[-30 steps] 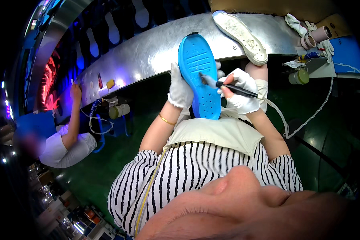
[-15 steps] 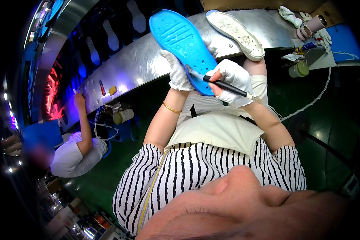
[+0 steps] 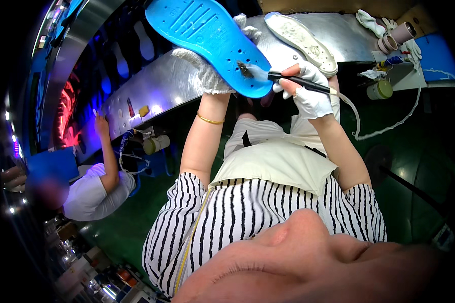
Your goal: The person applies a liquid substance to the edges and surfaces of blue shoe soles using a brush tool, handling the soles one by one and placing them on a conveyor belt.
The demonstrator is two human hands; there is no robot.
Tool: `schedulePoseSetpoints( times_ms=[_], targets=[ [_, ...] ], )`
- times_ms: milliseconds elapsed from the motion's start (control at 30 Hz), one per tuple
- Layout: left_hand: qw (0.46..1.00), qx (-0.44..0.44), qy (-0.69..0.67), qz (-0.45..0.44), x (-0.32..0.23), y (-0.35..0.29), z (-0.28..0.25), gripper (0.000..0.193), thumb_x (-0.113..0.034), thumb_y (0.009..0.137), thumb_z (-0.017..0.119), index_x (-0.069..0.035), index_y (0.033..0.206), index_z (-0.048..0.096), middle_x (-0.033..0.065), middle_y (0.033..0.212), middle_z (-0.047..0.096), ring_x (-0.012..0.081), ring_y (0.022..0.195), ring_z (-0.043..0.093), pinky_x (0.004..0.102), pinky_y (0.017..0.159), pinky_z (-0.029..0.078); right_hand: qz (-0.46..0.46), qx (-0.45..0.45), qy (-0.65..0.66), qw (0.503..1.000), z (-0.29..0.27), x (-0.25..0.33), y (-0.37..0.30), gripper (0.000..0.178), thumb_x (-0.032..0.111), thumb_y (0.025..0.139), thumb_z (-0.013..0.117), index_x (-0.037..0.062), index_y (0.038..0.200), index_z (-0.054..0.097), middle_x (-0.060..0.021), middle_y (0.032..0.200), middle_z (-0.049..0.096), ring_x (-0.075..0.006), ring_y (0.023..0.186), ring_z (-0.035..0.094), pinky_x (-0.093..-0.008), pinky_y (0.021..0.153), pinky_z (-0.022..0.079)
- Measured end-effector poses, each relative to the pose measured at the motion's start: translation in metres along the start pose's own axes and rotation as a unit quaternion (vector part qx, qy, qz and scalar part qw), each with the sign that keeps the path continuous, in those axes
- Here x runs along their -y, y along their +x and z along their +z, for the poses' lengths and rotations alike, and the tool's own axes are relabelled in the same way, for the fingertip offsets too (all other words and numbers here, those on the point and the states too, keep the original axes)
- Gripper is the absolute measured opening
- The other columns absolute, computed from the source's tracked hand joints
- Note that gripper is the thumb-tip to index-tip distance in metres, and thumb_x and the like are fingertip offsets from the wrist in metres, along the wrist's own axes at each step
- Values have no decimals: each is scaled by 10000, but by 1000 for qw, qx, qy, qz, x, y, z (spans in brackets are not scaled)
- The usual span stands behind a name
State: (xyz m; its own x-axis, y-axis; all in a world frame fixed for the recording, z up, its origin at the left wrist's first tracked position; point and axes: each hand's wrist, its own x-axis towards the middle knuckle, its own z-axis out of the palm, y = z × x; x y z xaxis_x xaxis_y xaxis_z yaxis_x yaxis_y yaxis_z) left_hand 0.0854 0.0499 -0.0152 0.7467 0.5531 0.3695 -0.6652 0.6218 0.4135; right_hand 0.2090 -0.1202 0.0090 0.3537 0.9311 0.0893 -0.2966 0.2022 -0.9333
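Note:
A bright blue shoe sole (image 3: 207,38), grooved at its broad end and dotted with small holes at the narrow end, is held up over the bench edge. My left hand (image 3: 211,73), in a pale knitted glove, grips it from beneath, with fingertips showing past its far side. In my right hand (image 3: 311,91), whose white glove leaves some fingertips bare, is a black-handled brush (image 3: 301,82) with a tube running from its rear end. The dark bristles rest on the sole's narrow end. Just right of the blue sole, a white sole (image 3: 303,40) lies on the bench.
The curved metal bench (image 3: 167,83) runs across in front of me. Behind it, more soles (image 3: 144,40) lie on a dark surface. Gloves (image 3: 370,22), pinkish rolls (image 3: 402,33) and a green-lidded jar (image 3: 379,90) are at the right. A co-worker (image 3: 98,189) sits at the left.
The blue sole has moved up and left with my left hand and turned flatter. My right hand has shifted slightly right, and the brush has moved from the sole's edge onto its face.

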Motion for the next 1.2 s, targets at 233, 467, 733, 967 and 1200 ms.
schedulePoseSetpoints(
  times_ms=[233,467,733,967,1200],
  targets=[
    [993,122,3,-3,-4,21,11,1164,-866,589,458,-61,1412,286,262,1364,393,427,1169,492,534,1000,402,117,143,185,965,-21,-19,9,116,32,788,653,-20,867,586,-127,889,651,-146,691,621,-232,636,498],
    [969,167,159,-88,-23,35,-7,1242,-890,517,462,-26,1395,304,270,1332,424,407,1155,513,486,907,493,-77,101,-148,981,-11,-3,16,61,-22,767,637,8,818,623,-74,913,594,-110,631,584,-216,511,485],
    [849,-142,423,-284,-20,38,38,1064,-822,623,483,-21,1321,409,233,1196,522,325,1016,582,423,822,529,114,180,-62,975,-21,15,32,115,-49,697,657,21,785,634,-63,864,615,-138,757,597,-257,532,536],
    [756,-184,527,-343,-18,50,62,919,-762,717,500,-17,1256,500,201,1078,607,253,894,643,369,747,560,-94,129,-385,909,-5,19,23,50,92,772,614,113,788,657,6,802,642,-102,619,596,-217,574,483],
    [741,-173,541,-360,-16,55,56,867,-729,756,495,-19,1253,506,191,1063,620,249,879,651,367,746,564,46,160,-245,955,-23,14,41,107,-13,695,597,16,797,613,-91,899,623,-161,812,585,-275,748,494]
  ],
)
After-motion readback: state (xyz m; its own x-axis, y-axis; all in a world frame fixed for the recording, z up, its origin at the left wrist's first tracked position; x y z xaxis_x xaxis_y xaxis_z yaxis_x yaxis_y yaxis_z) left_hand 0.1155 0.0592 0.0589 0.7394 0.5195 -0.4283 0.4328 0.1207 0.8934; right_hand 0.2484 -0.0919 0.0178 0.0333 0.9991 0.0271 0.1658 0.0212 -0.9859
